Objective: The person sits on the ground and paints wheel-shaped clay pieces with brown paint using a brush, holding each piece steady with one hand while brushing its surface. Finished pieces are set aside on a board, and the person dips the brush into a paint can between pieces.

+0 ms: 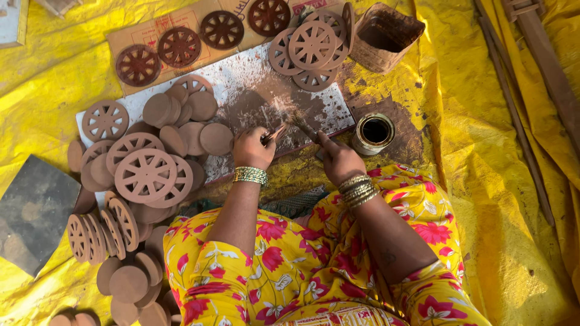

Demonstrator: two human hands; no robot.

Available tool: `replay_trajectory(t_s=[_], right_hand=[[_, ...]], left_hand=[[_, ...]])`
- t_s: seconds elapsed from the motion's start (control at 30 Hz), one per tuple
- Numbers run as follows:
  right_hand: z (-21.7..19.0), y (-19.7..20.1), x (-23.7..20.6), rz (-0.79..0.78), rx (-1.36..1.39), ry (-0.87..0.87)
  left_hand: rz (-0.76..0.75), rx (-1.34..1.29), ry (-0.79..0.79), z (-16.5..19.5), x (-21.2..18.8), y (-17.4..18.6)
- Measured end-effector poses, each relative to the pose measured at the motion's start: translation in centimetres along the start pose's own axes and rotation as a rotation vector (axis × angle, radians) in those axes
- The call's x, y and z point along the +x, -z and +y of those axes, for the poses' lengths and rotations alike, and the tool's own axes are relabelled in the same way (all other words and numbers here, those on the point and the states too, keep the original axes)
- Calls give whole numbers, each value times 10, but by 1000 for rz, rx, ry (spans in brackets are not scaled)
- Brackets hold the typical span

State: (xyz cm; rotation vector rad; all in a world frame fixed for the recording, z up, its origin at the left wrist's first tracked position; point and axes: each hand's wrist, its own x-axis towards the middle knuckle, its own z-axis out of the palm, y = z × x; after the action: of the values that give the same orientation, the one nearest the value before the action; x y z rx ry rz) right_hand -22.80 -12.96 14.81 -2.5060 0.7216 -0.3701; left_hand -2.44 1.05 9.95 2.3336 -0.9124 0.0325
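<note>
Four dark painted wheels (179, 46), one tin (373, 132)

Frayed brush (300, 122), tilted above stained board (241, 96)

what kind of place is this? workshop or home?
Likely a floor-level craft workshop: a yellow tarp covers the ground, stacks of unpainted spoked wheels and plain discs lie about, and dark painted wheels rest on cardboard beside an open paint tin. Indoors or outdoors is unclear.
</note>
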Motion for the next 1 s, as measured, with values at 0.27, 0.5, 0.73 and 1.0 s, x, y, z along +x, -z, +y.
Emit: replay_trajectory(t_s=[0.27, 0.5, 0.73, 1.0], right_hand=[[-10, -8, 3, -144, -14, -189], [2, -21, 2, -24, -28, 13], [7, -21, 11, -35, -5, -68], [-15, -9, 3, -133, 53, -153]], left_hand=[[30, 40, -2, -3, 1, 1], [50, 30, 4, -7, 1, 1], [63, 16, -18, -9, 2, 1], [-65, 149, 56, 6, 3, 20]])
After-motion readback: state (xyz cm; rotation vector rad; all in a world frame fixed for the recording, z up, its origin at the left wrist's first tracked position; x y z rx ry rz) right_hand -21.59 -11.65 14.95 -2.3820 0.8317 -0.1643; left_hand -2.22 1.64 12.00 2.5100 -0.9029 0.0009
